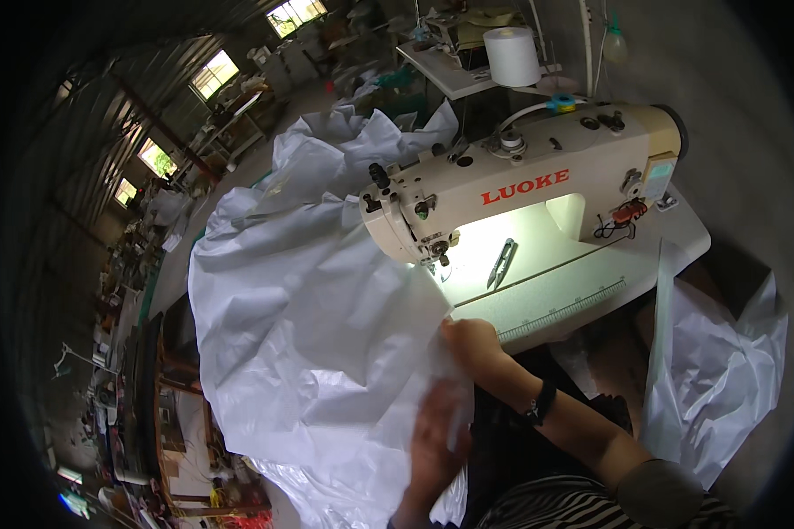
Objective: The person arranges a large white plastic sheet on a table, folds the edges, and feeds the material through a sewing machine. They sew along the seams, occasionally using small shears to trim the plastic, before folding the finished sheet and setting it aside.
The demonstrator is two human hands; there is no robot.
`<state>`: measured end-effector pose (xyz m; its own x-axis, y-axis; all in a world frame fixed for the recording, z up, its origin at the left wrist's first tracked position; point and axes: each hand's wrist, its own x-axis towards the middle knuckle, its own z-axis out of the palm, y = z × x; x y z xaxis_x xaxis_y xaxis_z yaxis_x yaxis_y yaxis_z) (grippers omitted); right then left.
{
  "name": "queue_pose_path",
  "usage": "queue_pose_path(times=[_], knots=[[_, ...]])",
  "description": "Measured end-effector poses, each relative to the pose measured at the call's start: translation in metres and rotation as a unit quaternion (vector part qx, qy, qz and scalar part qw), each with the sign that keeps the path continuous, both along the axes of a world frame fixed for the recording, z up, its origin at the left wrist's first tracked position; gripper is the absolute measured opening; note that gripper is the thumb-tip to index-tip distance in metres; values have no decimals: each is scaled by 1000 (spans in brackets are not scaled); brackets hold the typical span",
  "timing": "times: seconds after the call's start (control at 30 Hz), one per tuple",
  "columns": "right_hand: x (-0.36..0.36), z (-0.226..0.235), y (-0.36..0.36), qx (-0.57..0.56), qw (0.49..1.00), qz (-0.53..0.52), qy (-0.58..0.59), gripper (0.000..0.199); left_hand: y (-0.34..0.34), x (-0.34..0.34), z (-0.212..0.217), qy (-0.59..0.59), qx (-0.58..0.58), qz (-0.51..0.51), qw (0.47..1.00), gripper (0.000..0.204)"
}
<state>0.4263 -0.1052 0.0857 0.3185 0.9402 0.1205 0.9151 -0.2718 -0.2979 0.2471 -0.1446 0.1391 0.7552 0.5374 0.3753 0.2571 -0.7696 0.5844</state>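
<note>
A large crumpled white sheet (309, 291), glossy like plastic, is spread under the head of a sewing machine (538, 167) and hangs down toward me. My right hand (475, 344), with a dark band on its wrist, is closed on the sheet's right edge, just in front of the machine bed. Closer to me, my left hand (437, 436) lies against the sheet's lower right part, its fingers smeared by motion. Thread snips (501, 264) rest on the lit machine bed, beyond my right hand. The sheet's folds hide the spot under the needle.
A ruler scale (563, 313) runs along the table's front edge. More white sheeting (715, 361) hangs at the right. Behind the machine stands a big white thread cone (512, 56). Cluttered benches and a wooden frame (185, 441) are on the left.
</note>
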Motion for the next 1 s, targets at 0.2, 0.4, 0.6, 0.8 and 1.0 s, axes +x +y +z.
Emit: queue_pose_path(times=[0.2,0.4,0.6,0.8,1.0], knots=[[-10,-6,0,7,999,-48,9,6,128,-41,-74,228,-189,87,951,63],[8,-3,19,-62,995,-36,-70,12,166,-65,-73,143,-173,57,973,67],[7,-22,30,36,987,-94,-129,35,172,-8,-9,-283,-399,-59,870,80],[17,-23,38,-7,992,-63,-106,43,202,22,-24,-266,-443,130,846,86],[13,-20,50,-14,989,-58,-132,50,245,-3,-71,-148,-410,130,891,73]])
